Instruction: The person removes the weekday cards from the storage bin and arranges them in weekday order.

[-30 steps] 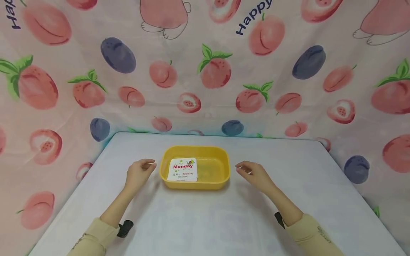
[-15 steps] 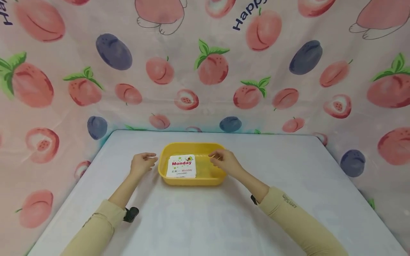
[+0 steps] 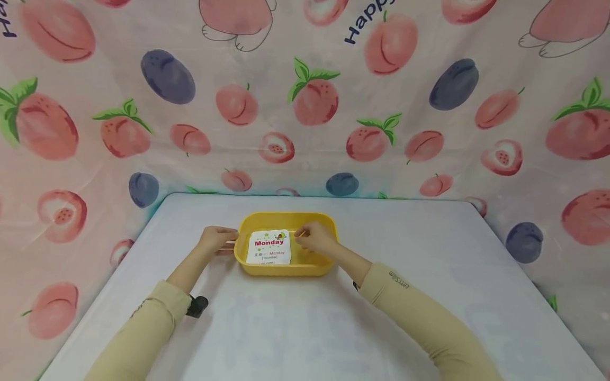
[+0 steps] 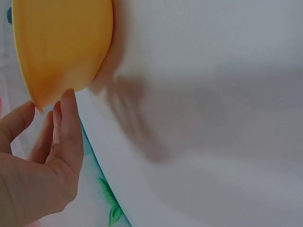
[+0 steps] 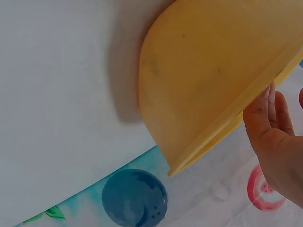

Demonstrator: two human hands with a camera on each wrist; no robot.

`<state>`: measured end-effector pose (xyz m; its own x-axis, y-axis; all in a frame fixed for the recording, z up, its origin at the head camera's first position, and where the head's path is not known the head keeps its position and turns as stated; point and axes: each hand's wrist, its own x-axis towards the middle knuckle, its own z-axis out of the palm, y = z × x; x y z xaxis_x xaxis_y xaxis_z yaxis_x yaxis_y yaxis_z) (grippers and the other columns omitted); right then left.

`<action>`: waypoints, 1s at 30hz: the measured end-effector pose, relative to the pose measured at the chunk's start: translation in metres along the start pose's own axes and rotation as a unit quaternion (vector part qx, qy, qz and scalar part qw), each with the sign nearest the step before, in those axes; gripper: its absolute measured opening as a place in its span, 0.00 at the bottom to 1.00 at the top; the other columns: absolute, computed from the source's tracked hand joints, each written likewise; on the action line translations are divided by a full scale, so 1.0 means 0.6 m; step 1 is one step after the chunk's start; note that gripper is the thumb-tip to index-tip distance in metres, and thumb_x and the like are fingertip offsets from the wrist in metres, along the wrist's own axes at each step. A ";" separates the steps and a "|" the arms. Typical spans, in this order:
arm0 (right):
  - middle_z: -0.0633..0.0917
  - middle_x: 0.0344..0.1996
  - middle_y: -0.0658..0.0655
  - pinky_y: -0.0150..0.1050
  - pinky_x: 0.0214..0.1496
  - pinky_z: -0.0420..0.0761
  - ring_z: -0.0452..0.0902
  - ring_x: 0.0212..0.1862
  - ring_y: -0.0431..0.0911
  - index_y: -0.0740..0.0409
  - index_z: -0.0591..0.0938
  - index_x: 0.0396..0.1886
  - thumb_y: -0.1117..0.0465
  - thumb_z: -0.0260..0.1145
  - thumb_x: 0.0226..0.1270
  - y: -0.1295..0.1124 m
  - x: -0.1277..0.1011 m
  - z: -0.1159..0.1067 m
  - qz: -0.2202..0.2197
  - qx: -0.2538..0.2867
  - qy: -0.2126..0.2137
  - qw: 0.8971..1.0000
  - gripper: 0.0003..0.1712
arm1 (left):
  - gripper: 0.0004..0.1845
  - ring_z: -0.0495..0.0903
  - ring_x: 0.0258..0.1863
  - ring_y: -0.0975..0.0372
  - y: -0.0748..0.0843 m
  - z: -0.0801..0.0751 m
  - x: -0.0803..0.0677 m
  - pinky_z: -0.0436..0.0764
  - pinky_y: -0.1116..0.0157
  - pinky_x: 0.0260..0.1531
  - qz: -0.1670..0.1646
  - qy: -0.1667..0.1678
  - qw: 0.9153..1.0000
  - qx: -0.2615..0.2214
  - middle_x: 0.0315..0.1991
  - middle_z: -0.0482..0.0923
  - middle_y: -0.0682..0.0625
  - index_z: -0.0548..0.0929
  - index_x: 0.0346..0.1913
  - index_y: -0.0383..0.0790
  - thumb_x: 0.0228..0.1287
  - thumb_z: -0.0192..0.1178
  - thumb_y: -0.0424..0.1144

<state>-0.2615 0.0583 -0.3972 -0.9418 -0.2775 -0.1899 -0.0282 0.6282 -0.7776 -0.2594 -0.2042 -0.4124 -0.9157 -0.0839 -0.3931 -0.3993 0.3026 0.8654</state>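
A yellow plastic basin (image 3: 288,270) rests on the table with a stack of white cards (image 3: 269,248) in its left half; the top card reads "Monday" in red. At the basin's left rim, my left hand (image 3: 218,239) holds on lightly. In the left wrist view, the thumb (image 4: 21,120) meets the rim while the fingers (image 4: 70,113) lie at the outer wall. My right hand (image 3: 316,238) reaches over the right part of the basin, its loosely bent fingers just right of the cards. In the right wrist view, the basin's wall hides its fingertips.
A white-covered table (image 3: 295,328) extends around the basin. Behind and beside it hangs a fruit-print cloth (image 3: 305,143). A dark wrist camera (image 3: 197,306) shows at the left sleeve.
My right hand has moved left from outside the basin to beside the cards. My left hand has moved right and reached the left rim. The head view has shifted slightly.
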 end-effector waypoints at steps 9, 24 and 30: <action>0.78 0.31 0.56 0.37 0.36 0.84 0.80 0.33 0.50 0.65 0.81 0.44 0.63 0.63 0.65 -0.013 0.024 0.026 0.049 0.017 -0.006 0.999 0.11 | 0.25 0.79 0.26 0.68 0.011 -0.005 0.000 0.84 0.70 0.31 -0.045 -0.026 0.998 -0.035 0.38 0.79 0.46 0.68 0.63 0.27 0.65 0.57 0.32; 0.77 0.25 0.58 0.36 0.26 0.81 0.74 0.21 0.47 0.66 0.80 0.47 0.64 0.66 0.59 0.074 0.148 0.085 0.097 0.041 -0.014 0.994 0.16 | 0.24 0.80 0.28 0.69 -0.004 0.002 0.005 0.82 0.73 0.29 -0.038 -0.007 0.998 -0.046 0.53 0.77 0.38 0.71 0.61 0.28 0.63 0.60 0.34; 0.75 0.51 0.64 0.40 0.51 0.81 0.70 0.37 0.47 0.70 0.70 0.58 0.69 0.54 0.69 -0.039 0.031 0.047 0.184 0.170 -0.008 0.968 0.19 | 0.23 0.80 0.28 0.68 -0.011 -0.003 0.008 0.81 0.74 0.27 -0.031 -0.014 0.998 -0.058 0.45 0.81 0.43 0.76 0.57 0.31 0.59 0.64 0.35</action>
<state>-0.2691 0.0180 -0.3997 -0.8612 -0.0933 -0.4996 0.4235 0.4118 -0.8069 -0.2612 -0.2081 -0.4195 -0.8880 -0.0716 -0.4543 -0.4593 0.1850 0.8688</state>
